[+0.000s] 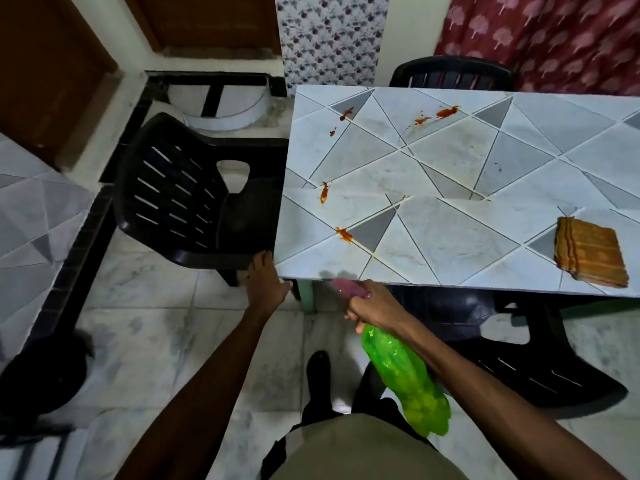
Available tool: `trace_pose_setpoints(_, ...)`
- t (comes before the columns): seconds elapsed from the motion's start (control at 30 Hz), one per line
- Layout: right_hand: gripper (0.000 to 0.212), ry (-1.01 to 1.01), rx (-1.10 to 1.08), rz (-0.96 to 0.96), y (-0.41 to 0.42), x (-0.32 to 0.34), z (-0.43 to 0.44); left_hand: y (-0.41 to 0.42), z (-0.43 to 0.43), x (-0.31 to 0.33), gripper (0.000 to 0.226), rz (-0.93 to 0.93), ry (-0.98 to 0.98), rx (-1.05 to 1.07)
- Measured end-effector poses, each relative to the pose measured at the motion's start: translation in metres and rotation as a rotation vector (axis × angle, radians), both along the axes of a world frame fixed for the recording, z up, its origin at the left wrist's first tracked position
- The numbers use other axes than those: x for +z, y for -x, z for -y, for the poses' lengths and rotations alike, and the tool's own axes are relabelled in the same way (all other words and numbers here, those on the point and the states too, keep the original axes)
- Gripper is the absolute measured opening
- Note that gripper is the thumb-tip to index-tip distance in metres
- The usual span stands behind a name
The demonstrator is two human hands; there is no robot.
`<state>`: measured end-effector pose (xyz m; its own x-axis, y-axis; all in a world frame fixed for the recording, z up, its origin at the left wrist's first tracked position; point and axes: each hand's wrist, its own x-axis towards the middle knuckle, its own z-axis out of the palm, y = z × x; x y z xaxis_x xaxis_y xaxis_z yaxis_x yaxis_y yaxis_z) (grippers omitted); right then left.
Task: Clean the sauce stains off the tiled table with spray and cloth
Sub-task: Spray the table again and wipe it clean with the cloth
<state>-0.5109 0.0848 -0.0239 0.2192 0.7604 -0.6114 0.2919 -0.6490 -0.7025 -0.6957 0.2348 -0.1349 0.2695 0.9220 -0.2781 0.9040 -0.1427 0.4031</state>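
The nearest sauce stain (344, 234) lies on the tiled table (450, 244) at 12 o'clock from the spray bottle (403, 375), whose nozzle points there. Right hand (372, 306) grips its neck; left hand (266, 282), fingers loosely spread, touches the table corner.

Your view is dim and evenly lit indoors, with the tiled table (467, 174) the brightest surface and a soft shadow on its near edge. Wide-angle distortion bends straight lines toward the frame's edges. Your spray bottle (401, 372) and the room's far corners look smeared and soft, while the table's middle stays fairly sharp.
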Motion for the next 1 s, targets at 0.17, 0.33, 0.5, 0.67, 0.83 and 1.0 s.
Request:
trace_pose_setpoints(0.17,0.021,-0.042,-0.145,-0.003,-0.024,0.001,0.014,-0.025,-0.005,0.006,0.087,0.052,-0.040,-0.102)
trace_pose_setpoints(0.33,0.045,-0.203,-0.531,-0.174,-0.063,0.029,0.037,-0.086,-0.002,0.013,0.077,0.192,-0.040,-0.286)
trace_pose_setpoints(0.5,0.071,-0.410,-0.685,-0.210,-0.119,0.069,0.067,-0.177,0.020,0.018,0.049,0.338,0.231,-0.509)
trace_pose_setpoints(0.67,0.068,-0.602,-0.748,-0.037,-0.199,0.094,0.107,-0.279,0.052,0.017,0.038,0.304,0.191,-0.703)
trace_pose_setpoints(0.83,0.067,-0.755,-0.839,0.053,-0.289,0.100,0.147,-0.375,0.087,0.017,0.058,0.221,0.128,-0.819)
trace_pose_setpoints(1.0,0.065,-0.846,-0.913,0.130,-0.399,0.096,0.176,-0.452,0.114,0.008,0.092,0.116,0.009,-0.865)
